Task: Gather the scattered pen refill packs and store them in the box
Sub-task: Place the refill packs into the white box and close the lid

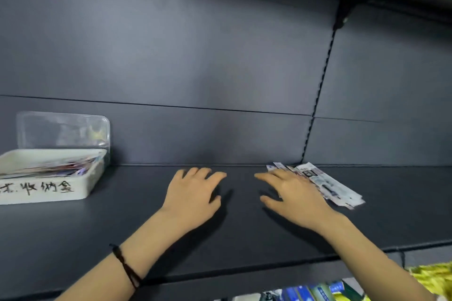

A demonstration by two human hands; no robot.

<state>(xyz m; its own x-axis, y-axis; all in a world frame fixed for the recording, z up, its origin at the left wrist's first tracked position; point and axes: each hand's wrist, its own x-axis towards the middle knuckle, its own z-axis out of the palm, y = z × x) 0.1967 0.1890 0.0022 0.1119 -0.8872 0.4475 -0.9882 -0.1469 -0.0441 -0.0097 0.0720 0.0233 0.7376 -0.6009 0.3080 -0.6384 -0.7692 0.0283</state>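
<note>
Dark shelf (73,239) — white box (82,189) handwritten "收纳盒", right hand (296,199) touching refill packs (329,186).

Dim, diffuse light left a pale sheen on the back panel (146,44); soft shadows lay beside the left hand (193,193) and right hand (293,193); edges bowed, detail blurred.

Dark shelf (244,232) with a grey back panel (195,56); below at near right, yellow packaging (435,278) and blue packs (315,292).
</note>
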